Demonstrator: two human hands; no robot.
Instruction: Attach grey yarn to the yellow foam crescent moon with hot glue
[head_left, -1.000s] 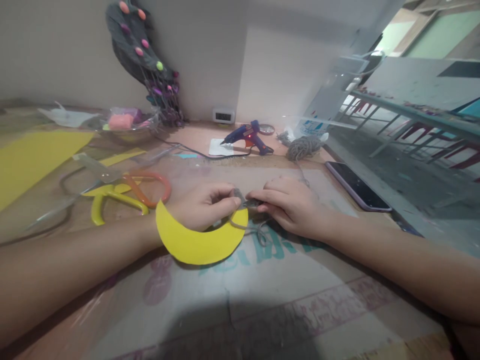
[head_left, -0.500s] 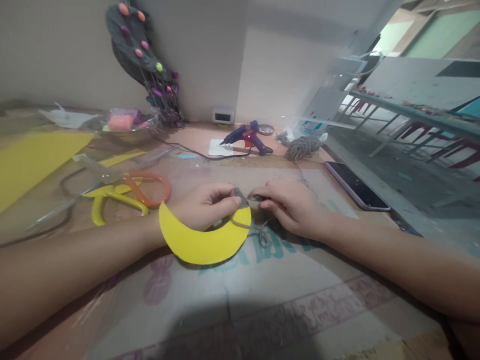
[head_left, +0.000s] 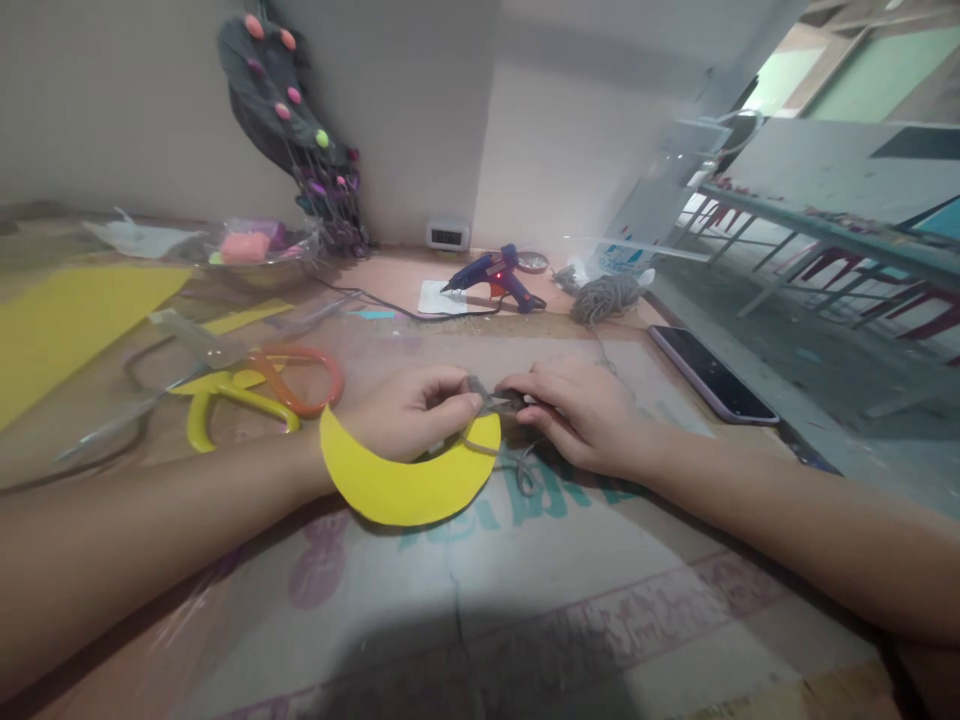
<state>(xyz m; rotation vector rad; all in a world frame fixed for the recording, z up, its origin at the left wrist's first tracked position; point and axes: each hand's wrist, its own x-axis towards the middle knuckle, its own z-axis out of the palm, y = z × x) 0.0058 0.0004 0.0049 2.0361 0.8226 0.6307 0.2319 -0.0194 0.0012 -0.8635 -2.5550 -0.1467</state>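
Observation:
A yellow crescent-shaped foam piece (head_left: pixel 405 482) curls under my left hand (head_left: pixel 409 412), whose fingers are closed and pinch one tip of the crescent together with a grey yarn strand (head_left: pixel 517 468). My right hand (head_left: pixel 581 410) meets it from the right, fingers pinched on the same grey yarn at the crescent's tip. Loose yarn loops lie on the table just below the two hands. Both forearms rest across the cardboard work surface (head_left: pixel 525 590).
Orange and yellow scissors (head_left: pixel 255 390) lie to the left, beside a yellow sheet (head_left: pixel 67 315). A blue glue gun (head_left: pixel 495 275) with a red light, a grey yarn ball (head_left: pixel 604 297) and a phone (head_left: pixel 712 375) lie behind. A dark beaded ornament (head_left: pixel 292 120) leans on the wall.
The hands have stayed almost still, with only small finger movements on the yarn at the crescent's tip; the view shifted slightly.

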